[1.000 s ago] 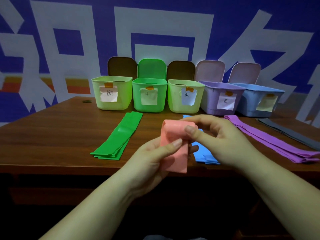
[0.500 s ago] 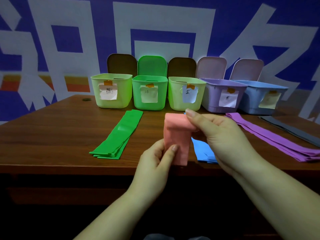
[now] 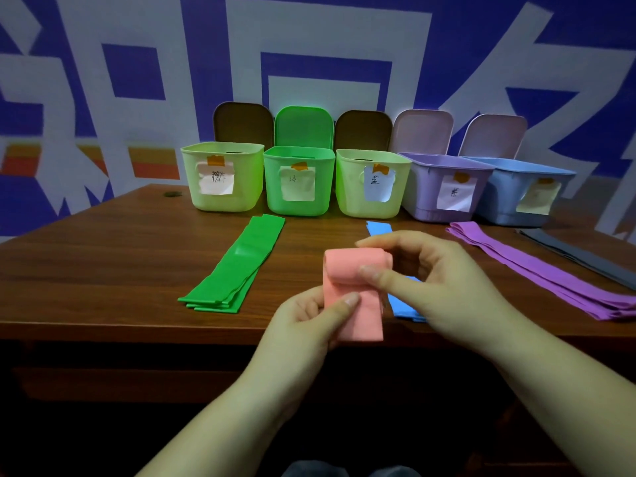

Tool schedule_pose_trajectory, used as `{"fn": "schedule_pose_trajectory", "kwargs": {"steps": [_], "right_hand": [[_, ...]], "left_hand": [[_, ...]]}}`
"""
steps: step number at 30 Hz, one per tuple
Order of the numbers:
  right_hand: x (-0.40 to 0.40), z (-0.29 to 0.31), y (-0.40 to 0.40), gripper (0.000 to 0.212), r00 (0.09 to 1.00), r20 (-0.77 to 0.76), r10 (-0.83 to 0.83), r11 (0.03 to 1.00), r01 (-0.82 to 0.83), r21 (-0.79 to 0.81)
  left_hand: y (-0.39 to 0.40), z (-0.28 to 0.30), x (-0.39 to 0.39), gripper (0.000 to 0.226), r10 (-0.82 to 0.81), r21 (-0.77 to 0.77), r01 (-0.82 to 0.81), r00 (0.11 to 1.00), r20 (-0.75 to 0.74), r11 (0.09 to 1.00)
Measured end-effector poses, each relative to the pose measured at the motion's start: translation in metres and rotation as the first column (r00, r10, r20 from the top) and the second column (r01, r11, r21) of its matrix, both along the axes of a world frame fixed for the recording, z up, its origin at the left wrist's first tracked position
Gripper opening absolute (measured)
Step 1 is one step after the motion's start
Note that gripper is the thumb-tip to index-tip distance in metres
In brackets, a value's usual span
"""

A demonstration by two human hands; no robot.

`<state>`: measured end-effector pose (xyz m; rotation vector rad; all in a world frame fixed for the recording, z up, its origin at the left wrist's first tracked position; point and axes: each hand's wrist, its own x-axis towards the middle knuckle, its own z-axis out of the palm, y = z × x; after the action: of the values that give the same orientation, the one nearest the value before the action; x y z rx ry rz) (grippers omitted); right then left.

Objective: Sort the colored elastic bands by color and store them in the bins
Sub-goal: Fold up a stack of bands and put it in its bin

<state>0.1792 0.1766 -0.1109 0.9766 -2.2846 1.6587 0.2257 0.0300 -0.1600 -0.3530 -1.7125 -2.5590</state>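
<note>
Between our two hands, just above the near edge of the table (image 3: 103, 270), we hold a folded pink band (image 3: 354, 287). Our left hand (image 3: 306, 325) pinches its lower part from the left, thumb pressed flat on the front face and the other fingers curled behind. Our right hand (image 3: 437, 280) grips the rolled top of the band from the right, its thumb on the front fold and its forefinger arched over the roll.

Just behind and below the grip, partly hidden by our right hand, lies a stack of blue bands (image 3: 378, 228) flat on the wood. Left of the grip a stack of green bands (image 3: 241, 266) runs away from us at a slant. Right of the grip a stack of purple bands (image 3: 537, 270) stretches toward the right edge, and beyond it, further right, a dark grey band (image 3: 581, 256) lies flat.

Farther off, past all the bands, five open bins stand in a row with their lids up, each with a paper label taped to its front: a pale yellow-green bin (image 3: 223, 201) to the far left of the grip, a green bin (image 3: 299, 204) next to it, a second pale green bin (image 3: 347, 201) almost straight ahead, a purple bin (image 3: 423, 201) to the right, and a blue bin (image 3: 506, 208) furthest right. Neighbouring bins stand just beside each other. Behind them rises a blue and white patterned wall (image 3: 309, 46).
</note>
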Motion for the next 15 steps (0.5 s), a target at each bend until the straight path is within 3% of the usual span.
{"fn": "schedule_pose_trajectory", "kwargs": {"steps": [6, 11, 13, 15], "right_hand": [[0.004, 0.002, 0.006, 0.028, 0.974, -0.225, 0.011, 0.980, 0.035, 0.196], [0.003, -0.002, 0.002, 0.029, 0.938, -0.345, 0.016, 0.967, 0.074, 0.246], [0.003, 0.000, 0.002, 0.028, 0.951, -0.306, 0.044, 0.968, 0.035, 0.247], [0.002, 0.002, 0.003, 0.032, 0.986, -0.149, 0.076, 0.978, -0.044, 0.205]], "left_hand": [[-0.010, 0.015, 0.002, 0.025, -0.107, 0.029, 0.105, 0.986, 0.130, 0.994], [-0.011, 0.022, -0.003, 0.028, -0.041, 0.022, 0.037, 0.977, 0.207, 0.999], [-0.012, 0.023, -0.005, 0.027, -0.040, 0.047, 0.030, 0.970, 0.241, 0.998], [-0.014, 0.024, -0.006, 0.028, -0.088, 0.068, 0.074, 0.968, 0.234, 0.995]]}}
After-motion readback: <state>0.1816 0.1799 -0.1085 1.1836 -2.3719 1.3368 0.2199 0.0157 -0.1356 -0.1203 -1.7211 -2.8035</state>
